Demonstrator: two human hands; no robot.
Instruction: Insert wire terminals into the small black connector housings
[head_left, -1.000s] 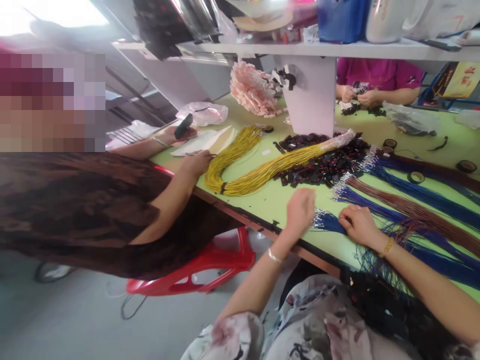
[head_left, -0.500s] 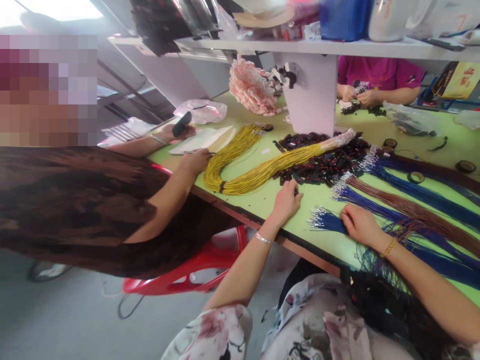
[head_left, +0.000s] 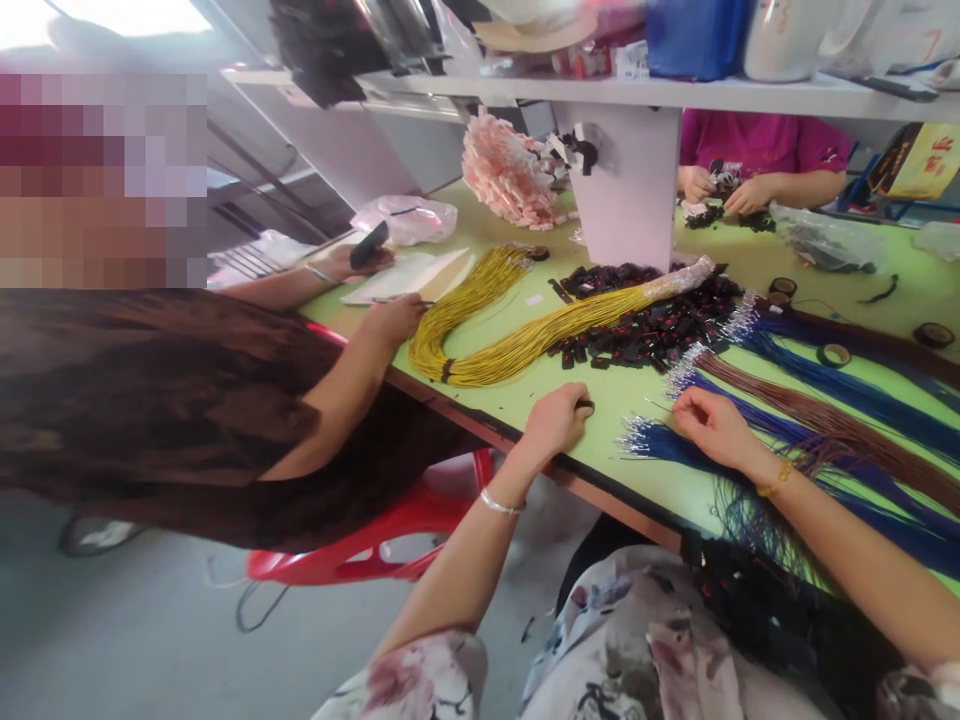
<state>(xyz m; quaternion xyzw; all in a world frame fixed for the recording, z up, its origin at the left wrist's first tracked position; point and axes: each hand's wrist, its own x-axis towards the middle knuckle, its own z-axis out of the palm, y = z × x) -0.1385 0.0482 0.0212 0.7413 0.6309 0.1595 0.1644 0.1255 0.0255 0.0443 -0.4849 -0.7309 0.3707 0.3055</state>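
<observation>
Since half a sec ago, left hand [head_left: 556, 420] has pulled back from the pile of small black plastic connector pieces [head_left: 646, 325] toward the near edge of the light-green worktable [head_left: 540, 395]; it's now curled around one small dark piece [head_left: 585, 405], pinched at the fingertips. Far left, a co-worker in a dark brown top [head_left: 150, 400] leans on the table w/ a pen over white paper sheets [head_left: 409, 280]. Next, a looped yellow wire bundle [head_left: 517, 340] lies beside the black pile. Right hand [head_left: 709, 425] rests on the blue wire bundle [head_left: 675, 445], fingertips pinching wire near the silver terminal ends; brown wire bundle [head_left: 825, 420] lies just beyond.
</observation>
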